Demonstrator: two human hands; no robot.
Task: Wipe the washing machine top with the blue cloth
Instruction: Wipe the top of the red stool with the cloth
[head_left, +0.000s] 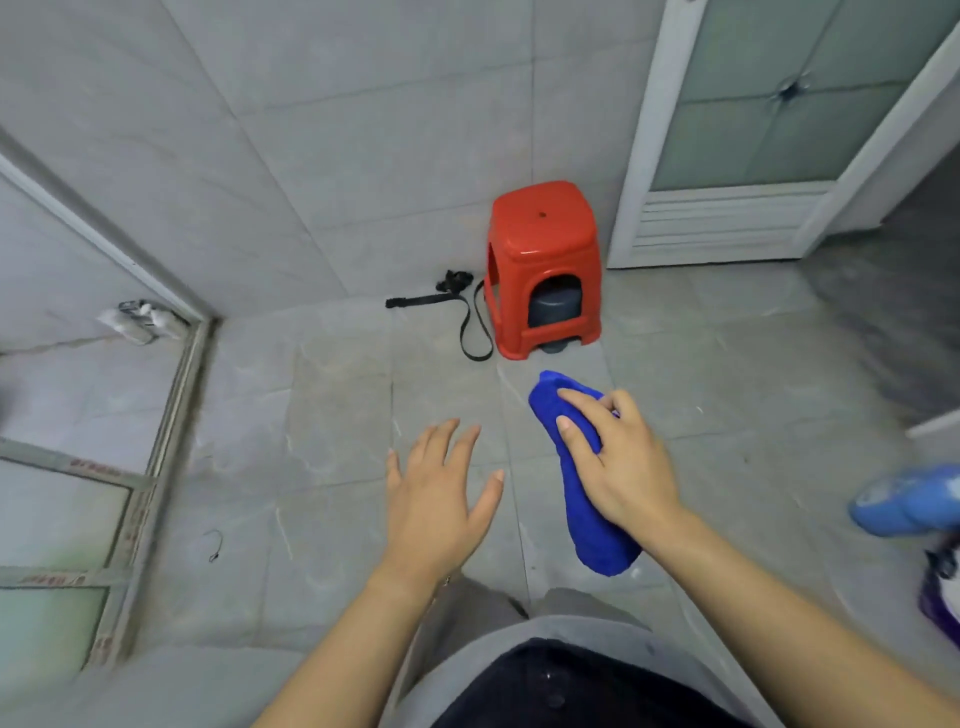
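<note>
Fingers (584, 401) of the right hand (623, 467) curl round the cloth (597, 535), thumb pressed on its near side, gripping it about its upper half; the left hand (441, 499) hangs beside it with fingers (434, 449) straight and spread, palm down, holding nothing and clear of the cloth. The cloth is bright blue, bunched into a long roll; one rounded end sticks out past the fingertips, the other hangs below the wrist, in the air above the floor (311, 415). Its middle is hidden under the right hand; how it is folded cannot be told. A stool (543, 260) stands by the wall beyond, with a strap (467, 312) beside it; at the right edge a blue bottle (909, 501) is blurred and cut off.
</note>
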